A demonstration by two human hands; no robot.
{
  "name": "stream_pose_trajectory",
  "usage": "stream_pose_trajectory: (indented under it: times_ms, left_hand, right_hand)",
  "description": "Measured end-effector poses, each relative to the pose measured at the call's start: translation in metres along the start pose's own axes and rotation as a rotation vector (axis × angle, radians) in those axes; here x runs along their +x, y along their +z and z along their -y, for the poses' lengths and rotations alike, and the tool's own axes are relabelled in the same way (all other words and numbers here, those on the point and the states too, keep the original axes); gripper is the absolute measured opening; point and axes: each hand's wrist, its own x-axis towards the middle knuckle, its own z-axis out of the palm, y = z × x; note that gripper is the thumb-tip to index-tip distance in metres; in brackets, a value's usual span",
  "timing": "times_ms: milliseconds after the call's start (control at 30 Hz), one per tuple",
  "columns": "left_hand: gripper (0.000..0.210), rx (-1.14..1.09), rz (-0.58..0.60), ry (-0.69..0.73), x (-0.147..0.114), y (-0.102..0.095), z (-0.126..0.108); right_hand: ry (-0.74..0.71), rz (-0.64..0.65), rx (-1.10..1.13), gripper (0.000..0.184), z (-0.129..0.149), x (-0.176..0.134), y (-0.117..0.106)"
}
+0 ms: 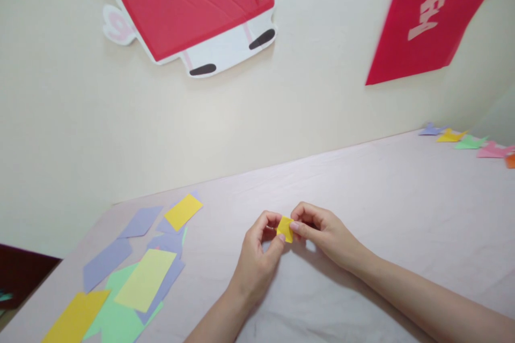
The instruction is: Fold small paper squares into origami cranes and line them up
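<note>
Between my two hands, just above the pale cloth-covered surface, is a small folded piece of yellow paper (285,229). My left hand (260,252) pinches its left and lower edge with thumb and forefinger. On the opposite side, my right hand (322,230) grips the right edge, its thumb lying on the front of the paper. The folds on the back of the piece are hidden from me.
Flat sheets of purple (108,263), green (115,305) and yellow paper (76,317) overlap on the left. A row of several folded paper pieces (470,142) stands at the back right. Behind the surface rises a wall (225,128) with red hangings (434,21).
</note>
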Motion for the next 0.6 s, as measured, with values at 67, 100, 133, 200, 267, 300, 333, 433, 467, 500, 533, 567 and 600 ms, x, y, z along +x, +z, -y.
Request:
stream_pose_trajectory:
  times_ms: [67,100,133,200,267,300,333,433,467,500,533,567,600]
  left_hand:
    - [0.011,0.028,-0.032,0.003,0.0004,-0.0007,0.0003]
    - [0.012,0.045,-0.056,0.000,0.0007,-0.0008,0.0006]
    - [0.014,0.064,-0.082,-0.003,0.0009,-0.0006,0.0010]
    - [0.016,0.111,-0.113,0.008,0.0013,0.0004,0.0015]
    - [0.015,0.169,-0.110,0.044,0.0010,0.0020,0.0010]
    - [0.014,0.197,-0.098,0.063,0.0007,0.0028,0.0004]
    - [0.013,0.218,-0.087,0.078,0.0003,0.0036,-0.0002]
    - [0.013,0.233,-0.066,0.097,-0.0011,0.0052,-0.0011]
    - [0.013,0.231,-0.069,0.099,-0.0015,0.0054,-0.0010]
    - [0.012,0.229,-0.074,0.102,-0.0018,0.0056,-0.0007]
    - [0.011,0.227,-0.077,0.104,-0.0020,0.0057,-0.0003]
    - [0.010,0.222,-0.078,0.107,-0.0022,0.0057,0.0002]
    - [0.010,0.216,-0.081,0.109,-0.0023,0.0057,0.0007]
  right_hand:
    - [0.000,0.007,0.027,0.025,-0.0002,0.0001,-0.0005]
    - [-0.002,0.011,0.026,0.025,-0.0003,0.0002,-0.0007]
    - [-0.011,0.009,0.010,0.024,-0.0003,0.0002,-0.0009]
    - [-0.041,-0.016,-0.059,0.022,0.0001,0.0003,-0.0010]
    - [-0.094,-0.061,-0.133,0.017,0.0009,0.0004,-0.0008]
    - [-0.130,-0.071,-0.165,0.016,0.0014,0.0005,-0.0006]
    - [-0.171,-0.067,-0.193,0.013,0.0019,0.0006,-0.0004]
    - [-0.290,-0.037,-0.277,0.011,0.0031,0.0006,0.0003]
    - [-0.309,-0.041,-0.302,0.012,0.0033,0.0006,0.0005]
    - [-0.316,-0.053,-0.320,0.012,0.0034,0.0006,0.0006]
    - [-0.316,-0.066,-0.335,0.011,0.0034,0.0007,0.0006]
    - [-0.311,-0.077,-0.349,0.010,0.0034,0.0008,0.0005]
    - [-0.308,-0.086,-0.360,0.009,0.0032,0.0009,0.0003]
